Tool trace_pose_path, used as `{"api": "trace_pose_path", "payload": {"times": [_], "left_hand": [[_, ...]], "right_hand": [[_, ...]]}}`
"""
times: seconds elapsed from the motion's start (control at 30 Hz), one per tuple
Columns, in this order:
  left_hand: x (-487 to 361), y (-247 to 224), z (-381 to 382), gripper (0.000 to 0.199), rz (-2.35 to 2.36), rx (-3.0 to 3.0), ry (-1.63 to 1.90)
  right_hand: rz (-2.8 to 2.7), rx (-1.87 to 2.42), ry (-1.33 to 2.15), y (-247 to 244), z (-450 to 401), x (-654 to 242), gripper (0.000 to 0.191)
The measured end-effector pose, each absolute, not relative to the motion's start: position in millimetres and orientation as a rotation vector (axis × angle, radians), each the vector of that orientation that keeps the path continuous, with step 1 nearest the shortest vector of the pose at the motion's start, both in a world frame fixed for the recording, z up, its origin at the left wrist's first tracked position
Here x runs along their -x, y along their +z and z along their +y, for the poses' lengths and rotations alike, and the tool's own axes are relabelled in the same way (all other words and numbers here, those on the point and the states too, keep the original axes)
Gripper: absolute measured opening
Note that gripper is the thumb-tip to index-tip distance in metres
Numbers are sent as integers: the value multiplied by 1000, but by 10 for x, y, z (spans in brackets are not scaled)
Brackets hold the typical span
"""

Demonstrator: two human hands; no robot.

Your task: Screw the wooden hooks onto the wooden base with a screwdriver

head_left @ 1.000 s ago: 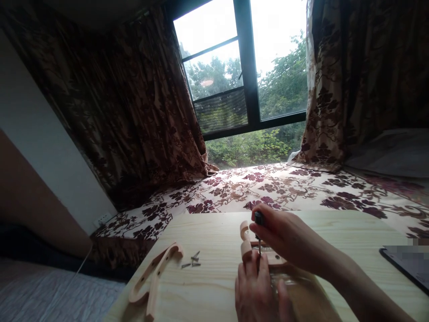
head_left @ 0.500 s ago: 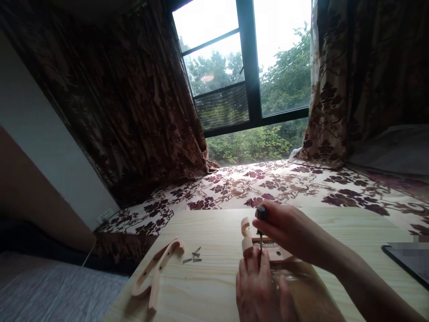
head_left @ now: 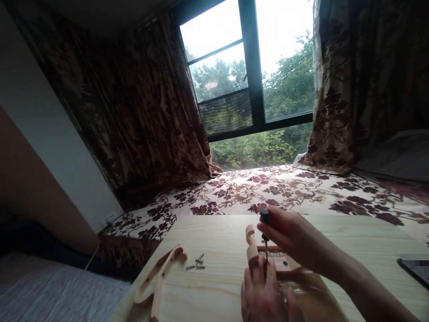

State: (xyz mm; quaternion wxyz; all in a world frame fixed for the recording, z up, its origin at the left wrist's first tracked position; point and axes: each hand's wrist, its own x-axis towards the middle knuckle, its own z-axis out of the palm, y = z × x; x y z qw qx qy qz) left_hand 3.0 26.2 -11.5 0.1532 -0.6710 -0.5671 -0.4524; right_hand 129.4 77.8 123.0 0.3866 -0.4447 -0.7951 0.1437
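In my right hand (head_left: pixel 284 226) is a screwdriver (head_left: pixel 265 217), its dark handle gripped by closed fingers and its shaft pointing down. My left hand (head_left: pixel 263 290) bends over the near side of a curved wooden piece (head_left: pixel 253 255), fingers pressed to it on both sides of the screwdriver's tip. That tip and any screw under it are hidden. A second wooden piece with a curled end (head_left: pixel 250 232) lies just behind, partly covered by my hands. A dark hole shows in the nearer piece. Clear plastic wrapping (head_left: pixel 301 290) lies right of my left hand.
Several loose screws (head_left: pixel 199 263) lie on the pale wooden board (head_left: pixel 208 295). Left of them rest two more curved wooden pieces (head_left: pixel 167 268) with holes. A dark-edged flat device (head_left: pixel 414 273) sits at the right. Behind the board are a floral-covered ledge (head_left: pixel 241 192), curtains and a window.
The whole view has shifted slightly, so everything appears a little lower and further right. Both hands keep their places, with the screwdriver still upright in my right hand.
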Motion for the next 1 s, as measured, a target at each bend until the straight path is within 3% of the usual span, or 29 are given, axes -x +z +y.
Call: {"api": "trace_pose_path", "payload": {"times": [0.2, 0.47, 0.6, 0.7, 1.0], "left_hand": [[-9, -115, 265, 42, -1590, 1921, -1244], [13, -133, 290, 43, -1590, 1946, -1175], [24, -122, 266, 43, -1581, 1957, -1173], [39, -118, 243, 45, -1584, 1994, -1145], [7, -129, 236, 43, -1631, 1968, -1162]], "right_hand": [[-2018, 1094, 441, 1291, 730, -1289, 5], [-1997, 1124, 364, 1243, 766, -1275, 21], [-1986, 1116, 402, 1273, 745, -1271, 8], [-1981, 1061, 459, 1288, 724, -1288, 17], [-1969, 1032, 446, 1247, 761, -1303, 8]]}}
